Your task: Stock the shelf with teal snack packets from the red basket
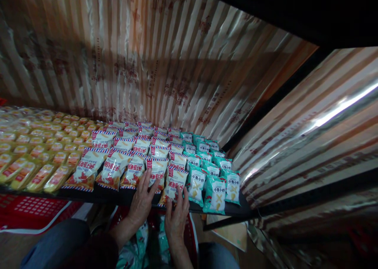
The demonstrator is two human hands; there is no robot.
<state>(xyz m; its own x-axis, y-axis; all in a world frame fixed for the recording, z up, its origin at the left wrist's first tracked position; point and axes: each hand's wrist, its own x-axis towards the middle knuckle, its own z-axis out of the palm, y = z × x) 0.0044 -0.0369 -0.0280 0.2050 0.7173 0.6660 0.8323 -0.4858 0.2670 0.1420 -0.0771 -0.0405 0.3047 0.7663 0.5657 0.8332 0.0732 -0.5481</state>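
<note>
Rows of white-and-red snack bags (114,164) with striped edges lean in columns on a dark shelf (112,195). My left hand (143,198) reaches up to the front edge, fingers apart, its fingertips against a snack bag (157,168) in the front row. Beside it, my right hand (178,214) has its fingers spread over the lower part of another snack bag (176,180), touching its front. Neither hand is wrapped around a bag. To the right stand teal-and-white snack bags (218,192) in similar rows.
Yellow packaged cakes (57,178) fill the shelf's left side. Below are a red basket (38,208) with a white handle and, between my knees, another with teal bags (130,253). Striped wrapped panels (165,56) and a dark frame post (277,91) bound the shelf.
</note>
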